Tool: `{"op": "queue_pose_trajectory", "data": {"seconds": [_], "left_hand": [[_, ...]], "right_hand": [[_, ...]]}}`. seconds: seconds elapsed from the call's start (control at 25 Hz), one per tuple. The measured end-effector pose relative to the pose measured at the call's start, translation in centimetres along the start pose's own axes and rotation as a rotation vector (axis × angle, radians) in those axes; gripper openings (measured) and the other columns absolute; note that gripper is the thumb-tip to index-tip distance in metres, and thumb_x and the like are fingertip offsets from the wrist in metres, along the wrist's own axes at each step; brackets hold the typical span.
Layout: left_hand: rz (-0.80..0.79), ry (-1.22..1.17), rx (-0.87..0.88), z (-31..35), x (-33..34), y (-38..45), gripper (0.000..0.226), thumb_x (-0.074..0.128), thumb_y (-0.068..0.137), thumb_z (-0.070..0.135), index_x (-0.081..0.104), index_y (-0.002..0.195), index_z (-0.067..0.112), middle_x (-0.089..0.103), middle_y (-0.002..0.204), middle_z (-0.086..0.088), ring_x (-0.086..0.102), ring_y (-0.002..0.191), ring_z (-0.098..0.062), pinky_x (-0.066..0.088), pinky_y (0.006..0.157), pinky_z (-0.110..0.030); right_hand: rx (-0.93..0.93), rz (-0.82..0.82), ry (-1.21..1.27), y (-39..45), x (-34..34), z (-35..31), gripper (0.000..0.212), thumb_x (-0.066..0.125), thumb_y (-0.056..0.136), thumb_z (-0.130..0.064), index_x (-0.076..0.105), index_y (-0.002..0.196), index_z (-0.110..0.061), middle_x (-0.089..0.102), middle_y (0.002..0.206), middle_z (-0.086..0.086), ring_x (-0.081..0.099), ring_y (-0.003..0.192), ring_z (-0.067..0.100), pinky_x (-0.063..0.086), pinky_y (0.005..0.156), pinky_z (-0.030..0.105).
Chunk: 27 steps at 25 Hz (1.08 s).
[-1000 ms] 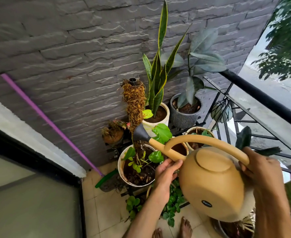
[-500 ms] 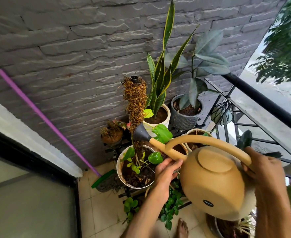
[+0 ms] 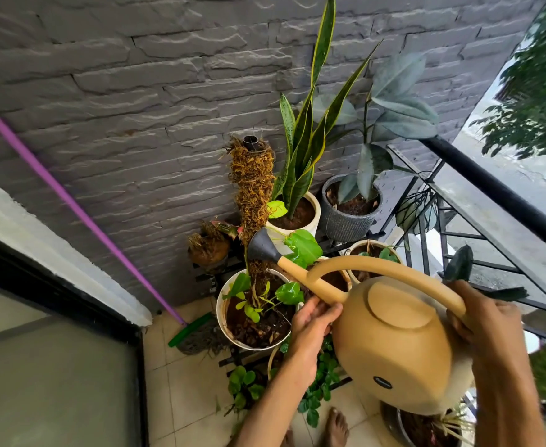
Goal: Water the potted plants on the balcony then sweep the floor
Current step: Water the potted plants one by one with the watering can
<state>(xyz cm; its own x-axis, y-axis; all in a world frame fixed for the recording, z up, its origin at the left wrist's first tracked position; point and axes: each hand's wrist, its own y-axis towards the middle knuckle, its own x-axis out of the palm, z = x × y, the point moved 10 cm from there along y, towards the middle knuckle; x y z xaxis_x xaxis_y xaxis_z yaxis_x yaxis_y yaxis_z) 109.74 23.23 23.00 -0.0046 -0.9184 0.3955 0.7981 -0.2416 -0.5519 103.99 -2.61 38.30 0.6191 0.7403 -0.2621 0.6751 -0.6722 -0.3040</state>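
Note:
I hold a tan watering can [image 3: 397, 343] tilted toward the plants. My right hand [image 3: 488, 321] grips the rear end of its arched handle. My left hand [image 3: 312, 324] is closed under the base of the spout. The dark grey rose [image 3: 260, 248] hangs over a white pot [image 3: 225, 317] with a moss pole [image 3: 252, 185] and small green leaves. Behind stand a snake plant in a cream pot [image 3: 310, 214] and a grey-leaved plant in a ribbed grey pot [image 3: 350, 222]. A broom with a purple handle [image 3: 81, 217] and green head [image 3: 191, 332] leans on the wall.
A black metal railing [image 3: 497, 191] runs along the right. A dark brick wall [image 3: 136, 91] is behind the pots. More pots sit low at right [image 3: 394, 424] and a leafy plant [image 3: 246, 385] on the tiled floor [image 3: 181, 398]. My bare foot [image 3: 338, 427] shows below. A glass door [image 3: 49, 379] is at left.
The can, both hands and the spout have held nearly the same pose over the white pot; only my view has shifted slightly, moving the plants a little up and right.

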Motion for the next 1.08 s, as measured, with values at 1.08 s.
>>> {"op": "queue_pose_trajectory", "data": {"seconds": [1.08], "left_hand": [[0.153,0.024,0.166,0.0,4.8,-3.0,0.028,0.076,0.097,0.026,0.077,0.125,0.03,0.081,0.118,0.015,0.068,0.122,-0.007,0.045,0.117,-0.042]], "right_hand": [[-0.052,-0.092,-0.023,0.9,-4.9,-0.2,0.062,0.074,0.07,-0.062,0.077,0.087,-0.002,0.058,0.05,0.001,0.054,0.062,0.02,0.041,0.066,0.037]]}}
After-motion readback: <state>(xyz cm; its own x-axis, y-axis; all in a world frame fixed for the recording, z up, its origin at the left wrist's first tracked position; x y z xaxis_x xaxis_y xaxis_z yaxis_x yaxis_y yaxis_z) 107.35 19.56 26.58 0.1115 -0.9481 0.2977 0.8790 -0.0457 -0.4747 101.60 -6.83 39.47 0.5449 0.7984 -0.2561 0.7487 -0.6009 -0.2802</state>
